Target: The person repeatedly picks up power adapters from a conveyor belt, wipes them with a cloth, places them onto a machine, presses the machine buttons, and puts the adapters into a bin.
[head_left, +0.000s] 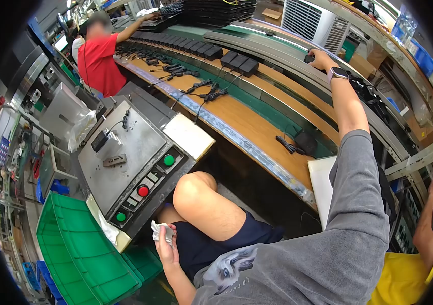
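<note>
My left hand (pixel 167 247), low by my thigh, is closed on a crumpled white cloth (pixel 159 230). My right hand (pixel 323 60), wearing a watch, stretches across to the far side of the conveyor line. Its fingers grip a small black block that looks like a power adapter (pixel 309 58), partly hidden by them. On the wooden bench (pixel 257 134) below that arm lies a black adapter (pixel 305 143) with its cord bundled. To my left, a machine's metal plate (pixel 135 137) carries a black adapter (pixel 99 142) with a cord and a small metal block (pixel 114 160).
Black adapters (pixel 239 63) line the conveyor, their cords (pixel 209 91) over the bench. The machine's front has a red button (pixel 143 190) and green buttons (pixel 168 160). A green crate (pixel 76 244) stands lower left. A person in red (pixel 103 63) and one in yellow (pixel 404 277) are nearby.
</note>
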Available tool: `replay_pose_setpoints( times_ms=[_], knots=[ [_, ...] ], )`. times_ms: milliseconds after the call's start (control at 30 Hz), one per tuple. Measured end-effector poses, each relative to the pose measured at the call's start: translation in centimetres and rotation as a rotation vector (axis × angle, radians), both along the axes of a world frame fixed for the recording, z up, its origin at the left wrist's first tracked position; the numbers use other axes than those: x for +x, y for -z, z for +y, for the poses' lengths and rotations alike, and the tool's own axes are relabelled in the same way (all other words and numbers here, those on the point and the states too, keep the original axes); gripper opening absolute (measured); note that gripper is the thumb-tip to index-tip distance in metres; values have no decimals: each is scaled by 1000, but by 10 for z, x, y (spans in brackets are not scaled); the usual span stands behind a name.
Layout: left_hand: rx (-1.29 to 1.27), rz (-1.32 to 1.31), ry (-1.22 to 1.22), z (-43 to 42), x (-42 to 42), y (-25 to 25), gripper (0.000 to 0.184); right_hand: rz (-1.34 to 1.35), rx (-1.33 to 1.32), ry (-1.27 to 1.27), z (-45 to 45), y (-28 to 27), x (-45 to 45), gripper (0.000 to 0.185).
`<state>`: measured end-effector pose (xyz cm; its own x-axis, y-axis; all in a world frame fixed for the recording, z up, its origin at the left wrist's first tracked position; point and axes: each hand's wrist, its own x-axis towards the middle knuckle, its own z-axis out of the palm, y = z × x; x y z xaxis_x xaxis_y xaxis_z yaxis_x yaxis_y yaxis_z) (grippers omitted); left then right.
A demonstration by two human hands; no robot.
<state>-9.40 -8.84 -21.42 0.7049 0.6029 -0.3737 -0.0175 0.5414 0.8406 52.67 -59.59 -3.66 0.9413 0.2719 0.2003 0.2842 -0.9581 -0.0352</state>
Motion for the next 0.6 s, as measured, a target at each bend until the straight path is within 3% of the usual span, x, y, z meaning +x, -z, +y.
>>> replay_pose_setpoints(
  times_ms=[133, 300, 367, 433, 500, 600],
  knots=[
    [2, 15, 6, 6, -16, 17, 15, -124, -47, 181, -11, 11, -14, 55],
    [10, 64, -23, 7, -23, 19, 16, -567, 124, 151, 0, 0, -53, 45],
    [14, 55, -19, 10, -23, 20, 17, -665, 212, -43, 3, -8, -89, 45],
    [-11, 50, -26, 15, -23, 25, 16, -153, 257, -50, 26, -23, -162, 54],
    [-99, 66, -162, 8, -14, 14, 17, 77, 164, -110, 45, -9, -236, 59],
    [-119, -50, -103, 14, -3, 20, 20, 283, 125, -190, 65, 34, -303, 63]
  ],
)
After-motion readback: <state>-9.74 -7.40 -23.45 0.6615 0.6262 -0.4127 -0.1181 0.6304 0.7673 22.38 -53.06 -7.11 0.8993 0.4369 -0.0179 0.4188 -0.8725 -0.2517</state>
